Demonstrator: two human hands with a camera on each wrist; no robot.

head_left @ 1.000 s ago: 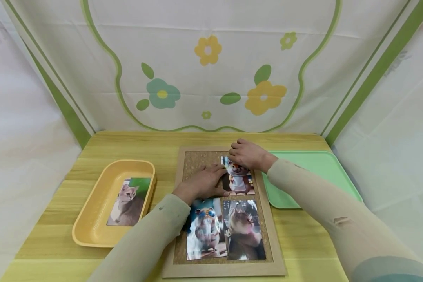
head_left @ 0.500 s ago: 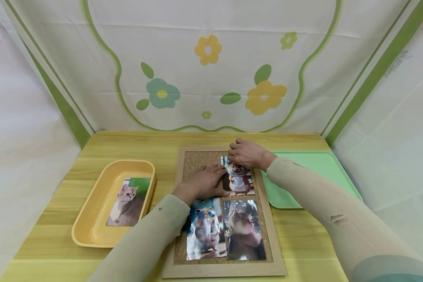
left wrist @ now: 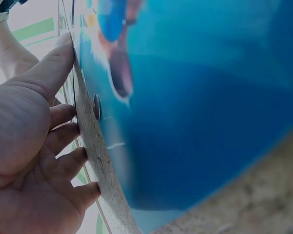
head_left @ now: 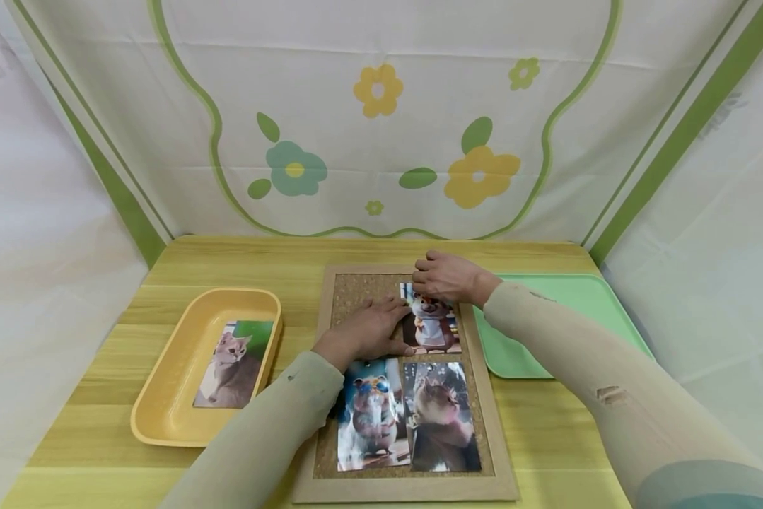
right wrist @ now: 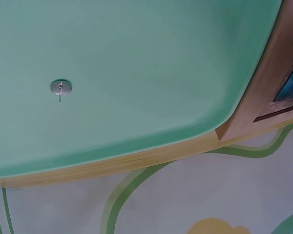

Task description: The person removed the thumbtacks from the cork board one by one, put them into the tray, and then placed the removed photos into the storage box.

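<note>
A framed corkboard (head_left: 360, 284) lies on the table under both hands. My right hand (head_left: 447, 277) has its fingers bent over the top edge of a hamster photo (head_left: 436, 326) at the board's upper right; what the fingertips hold, if anything, is hidden. Flat and spread, my left hand (head_left: 370, 326) presses on the board, fingertips and thumb at that photo's left edge. Below are a photo of a hamster in sunglasses (head_left: 373, 417) and a cat photo (head_left: 443, 424). The left wrist view shows a flat-headed thumbtack (left wrist: 97, 107) at the sunglasses photo's edge, near the hand.
A yellow tray (head_left: 155, 396) at left holds another cat photo (head_left: 236, 362). At right, a light green tray (head_left: 572, 318) sits beside the board; one thumbtack (right wrist: 61, 87) lies in it, point up. A flowered cloth (head_left: 356, 148) hangs behind the table.
</note>
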